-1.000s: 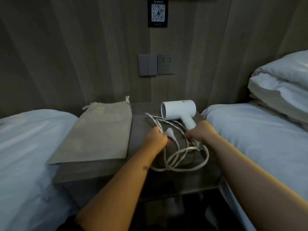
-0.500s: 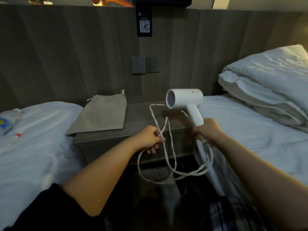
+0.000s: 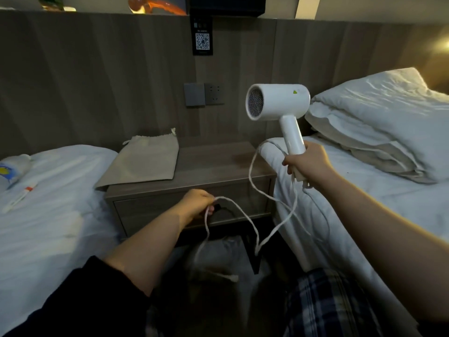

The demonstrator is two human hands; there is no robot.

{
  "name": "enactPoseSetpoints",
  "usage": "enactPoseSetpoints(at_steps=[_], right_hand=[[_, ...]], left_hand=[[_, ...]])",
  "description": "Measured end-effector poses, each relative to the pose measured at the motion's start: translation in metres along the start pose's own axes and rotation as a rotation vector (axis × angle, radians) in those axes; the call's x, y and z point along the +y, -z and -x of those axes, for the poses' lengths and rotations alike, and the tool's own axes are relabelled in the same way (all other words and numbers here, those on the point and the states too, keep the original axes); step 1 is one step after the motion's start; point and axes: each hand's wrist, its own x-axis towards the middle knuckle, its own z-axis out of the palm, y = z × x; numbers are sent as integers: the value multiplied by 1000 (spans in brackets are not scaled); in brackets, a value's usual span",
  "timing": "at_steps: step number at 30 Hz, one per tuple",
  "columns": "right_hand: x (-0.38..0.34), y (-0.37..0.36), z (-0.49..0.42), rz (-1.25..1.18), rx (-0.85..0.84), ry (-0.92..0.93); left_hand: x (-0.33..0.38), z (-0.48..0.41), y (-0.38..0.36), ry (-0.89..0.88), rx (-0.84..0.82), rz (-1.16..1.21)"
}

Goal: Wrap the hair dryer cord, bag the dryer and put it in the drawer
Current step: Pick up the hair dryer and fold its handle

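My right hand [image 3: 307, 162] grips the handle of the white hair dryer [image 3: 278, 104], held up in the air to the right of the nightstand with its barrel pointing left. Its white cord [image 3: 252, 224] hangs in loose loops below, and the plug [image 3: 230, 277] dangles near the floor. My left hand [image 3: 198, 203] is closed on a stretch of the cord in front of the nightstand's drawer [image 3: 155, 210], which is shut. A beige drawstring bag [image 3: 143, 161] lies flat on the left part of the wooden nightstand [image 3: 218, 166].
White beds flank the nightstand, the left bed [image 3: 56, 203] with a bottle [image 3: 9, 171] and a thin tube on it, the right bed [image 3: 364, 203] with pillows [image 3: 379, 122]. A switch and socket plate [image 3: 204, 94] is on the wood-panel wall.
The dryer has been lifted off the nightstand and raised higher to the right. The bunched cord has come loose and now hangs long, with my left hand lower in front of the drawer.
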Motion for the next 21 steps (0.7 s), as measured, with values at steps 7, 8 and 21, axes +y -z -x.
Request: enactPoseSetpoints(at_steps=[7,8,21], right_hand=[[-3,8,5,-104,-95,52],[-3,8,5,-130,-117,62],[-3,-27,-15,450,-398,314]], left_hand=[[10,-1,-25,8,-74,148],[15,-2,-28,-21,-82,192],[65,-1,36,-330,-157,929]])
